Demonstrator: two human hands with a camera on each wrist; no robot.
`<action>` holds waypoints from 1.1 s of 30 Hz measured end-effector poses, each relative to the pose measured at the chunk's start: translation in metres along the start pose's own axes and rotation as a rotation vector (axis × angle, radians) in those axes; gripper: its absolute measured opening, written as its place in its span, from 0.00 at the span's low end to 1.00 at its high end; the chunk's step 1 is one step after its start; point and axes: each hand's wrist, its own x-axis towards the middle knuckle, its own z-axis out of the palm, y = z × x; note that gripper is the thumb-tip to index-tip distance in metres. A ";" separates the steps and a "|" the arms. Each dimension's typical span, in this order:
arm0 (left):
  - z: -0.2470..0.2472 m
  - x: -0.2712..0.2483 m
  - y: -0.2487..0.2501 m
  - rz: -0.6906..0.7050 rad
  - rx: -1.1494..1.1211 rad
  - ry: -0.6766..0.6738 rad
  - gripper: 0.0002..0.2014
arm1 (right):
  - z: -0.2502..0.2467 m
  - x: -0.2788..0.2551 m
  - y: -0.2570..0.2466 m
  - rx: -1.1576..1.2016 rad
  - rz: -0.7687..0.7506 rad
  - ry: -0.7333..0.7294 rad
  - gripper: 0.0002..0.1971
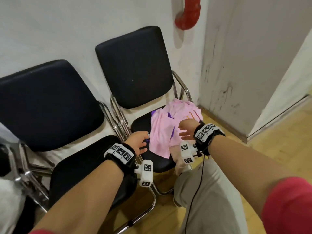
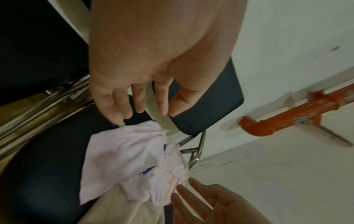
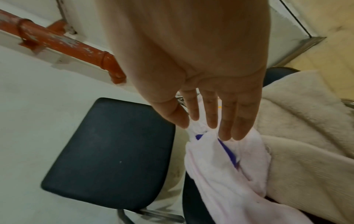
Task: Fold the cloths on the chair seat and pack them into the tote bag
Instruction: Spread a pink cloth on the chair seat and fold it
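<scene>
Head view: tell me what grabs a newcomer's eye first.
The pink cloths lie crumpled on the black seat of the right-hand chair, the brightest thing there. Both hands reach for them with fingers spread, the left hand at their near-left edge and the right hand above their right side. A red pipe juts from the wall above.

Both hands extended, fingers relaxed: left [image 1: 137, 142], right [image 1: 186, 130].
</scene>
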 end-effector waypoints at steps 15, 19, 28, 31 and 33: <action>-0.015 0.063 -0.022 -0.119 0.014 0.068 0.15 | 0.056 0.080 0.032 -0.096 0.166 -0.069 0.14; -0.020 0.066 -0.020 -0.121 0.016 0.065 0.15 | 0.065 0.086 0.035 -0.105 0.186 -0.048 0.09; -0.019 0.066 -0.009 -0.072 0.005 -0.010 0.15 | 0.073 0.071 -0.004 -0.085 -0.136 -0.088 0.15; -0.017 0.063 0.005 0.014 0.022 -0.061 0.20 | 0.073 0.046 -0.030 0.098 -0.210 -0.182 0.14; -0.017 0.061 0.015 0.118 0.025 -0.120 0.28 | 0.073 0.027 -0.050 0.140 -0.293 -0.267 0.14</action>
